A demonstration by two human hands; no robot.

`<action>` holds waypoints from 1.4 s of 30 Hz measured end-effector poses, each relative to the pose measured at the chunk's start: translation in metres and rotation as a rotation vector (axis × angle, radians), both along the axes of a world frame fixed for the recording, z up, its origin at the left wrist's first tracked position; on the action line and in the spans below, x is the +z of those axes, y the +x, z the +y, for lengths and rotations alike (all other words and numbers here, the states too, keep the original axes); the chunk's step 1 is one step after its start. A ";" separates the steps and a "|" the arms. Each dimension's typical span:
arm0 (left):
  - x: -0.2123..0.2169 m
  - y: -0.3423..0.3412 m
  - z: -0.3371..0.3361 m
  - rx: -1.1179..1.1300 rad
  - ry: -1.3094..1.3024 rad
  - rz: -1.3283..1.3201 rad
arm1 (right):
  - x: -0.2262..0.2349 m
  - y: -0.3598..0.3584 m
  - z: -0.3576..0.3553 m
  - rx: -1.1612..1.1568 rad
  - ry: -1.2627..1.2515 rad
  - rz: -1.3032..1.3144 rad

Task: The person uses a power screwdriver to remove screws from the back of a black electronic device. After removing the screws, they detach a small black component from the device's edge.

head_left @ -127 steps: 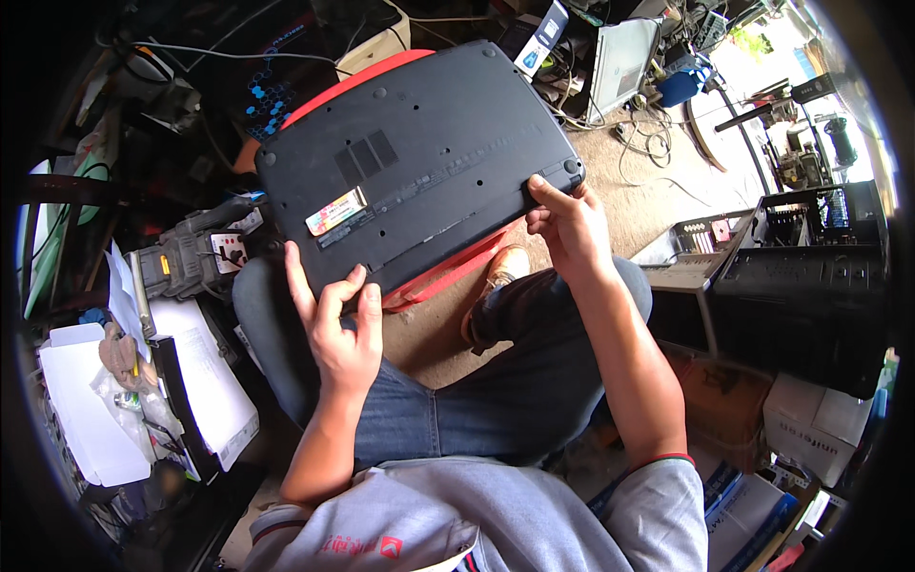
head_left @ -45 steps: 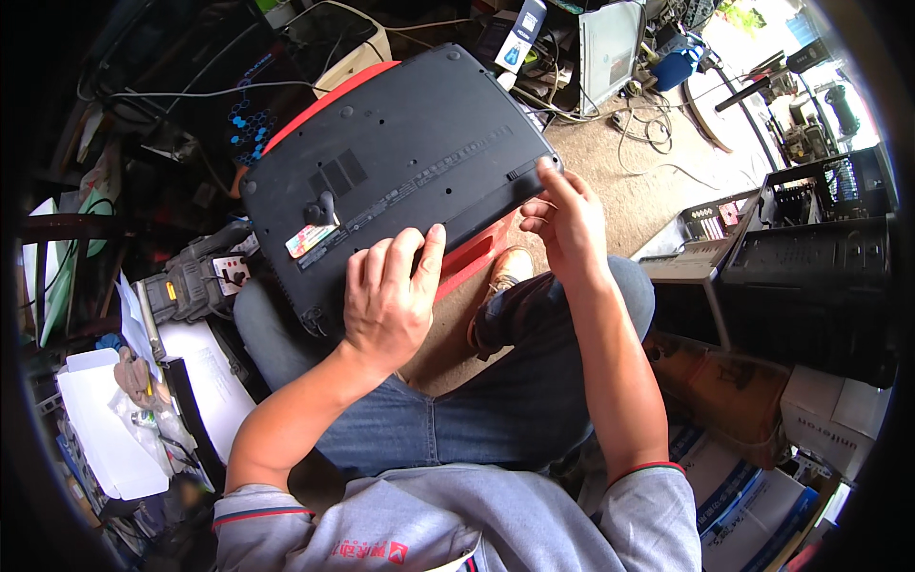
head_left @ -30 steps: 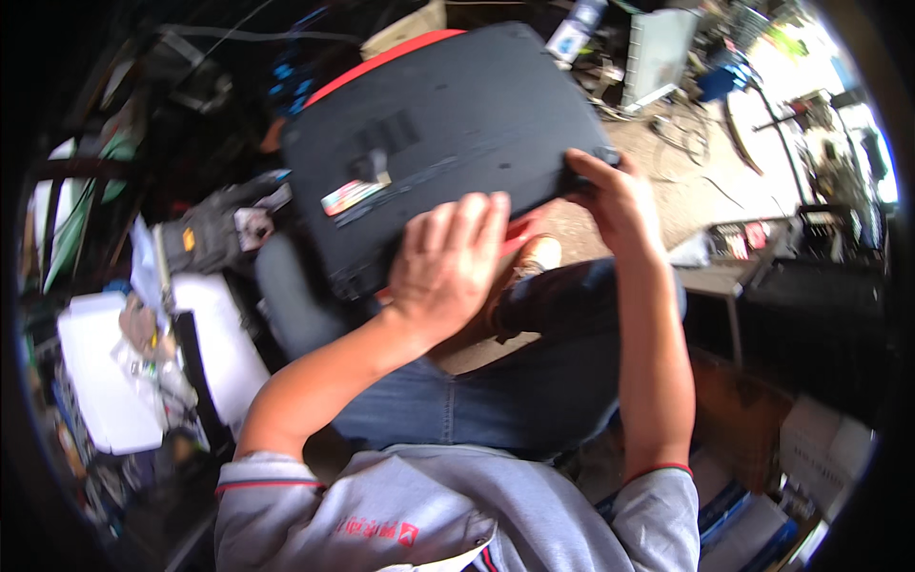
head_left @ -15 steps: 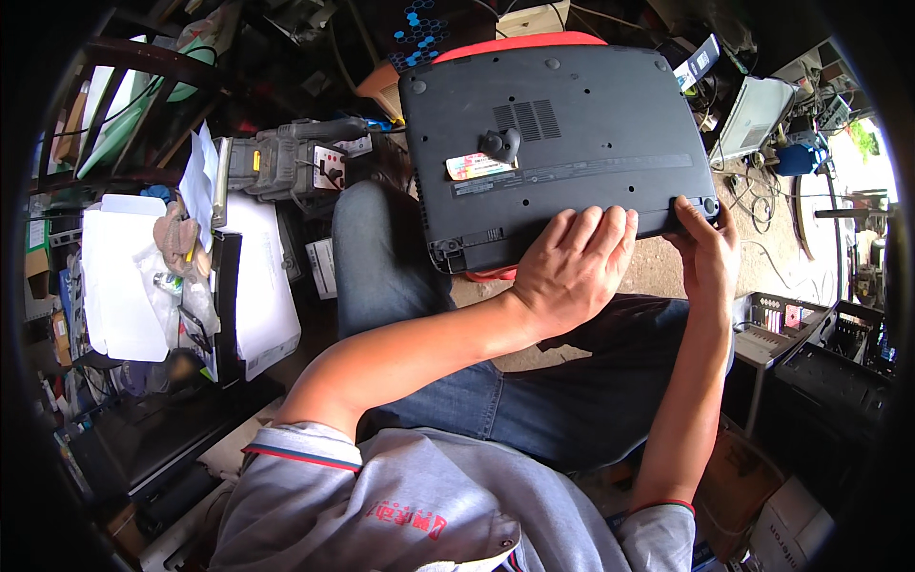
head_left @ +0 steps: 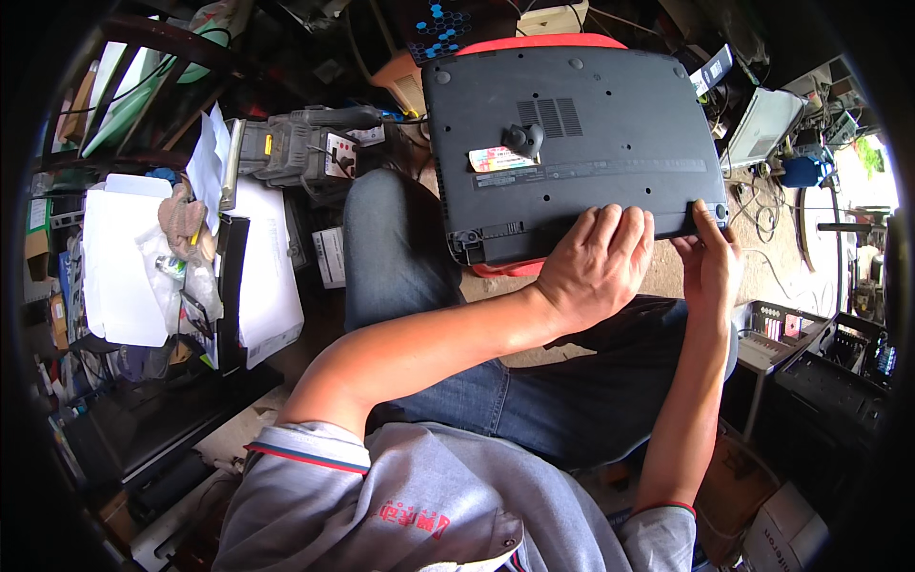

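Note:
A black laptop (head_left: 610, 129) lies bottom side up on a red stool-like surface (head_left: 519, 270) in front of my knees. Curled fingers of my left hand (head_left: 600, 253) press on its near edge, right of the middle. My right hand (head_left: 710, 257) grips the near right corner, thumb on top and the other fingers partly hidden beneath. At the near left corner a small recess with a hinge-like part (head_left: 467, 240) is exposed. A small dark knob-like piece (head_left: 522, 140) rests on the casing by a colourful sticker (head_left: 496, 157).
Left of my knee stand a grey tool case (head_left: 286, 148) and an open white box (head_left: 129, 267) with a plastic bag. A silver laptop (head_left: 760, 124) leans at the far right, above loose cables (head_left: 758, 214). An open metal casing (head_left: 777, 334) sits at the right.
The whole view has shifted slightly, so the laptop and both hands appear a little further right. Both hands keep nearly the same hold on the laptop's near edge.

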State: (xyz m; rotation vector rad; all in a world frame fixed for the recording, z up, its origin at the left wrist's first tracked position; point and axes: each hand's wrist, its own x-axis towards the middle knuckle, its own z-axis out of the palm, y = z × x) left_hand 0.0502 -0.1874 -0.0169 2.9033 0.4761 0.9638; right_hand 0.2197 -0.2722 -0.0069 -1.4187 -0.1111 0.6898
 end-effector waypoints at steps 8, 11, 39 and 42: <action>0.011 0.006 -0.005 0.126 -0.048 0.110 | 0.008 -0.018 0.004 0.090 -0.099 0.099; 0.012 0.007 -0.004 0.116 -0.072 0.129 | 0.006 -0.019 0.005 0.098 -0.085 0.099; 0.021 -0.008 0.022 -0.156 -0.178 0.134 | 0.004 0.000 0.009 0.039 -0.165 -0.145; 0.022 -0.011 0.024 -0.142 -0.184 0.143 | 0.002 -0.002 0.012 0.018 -0.052 0.003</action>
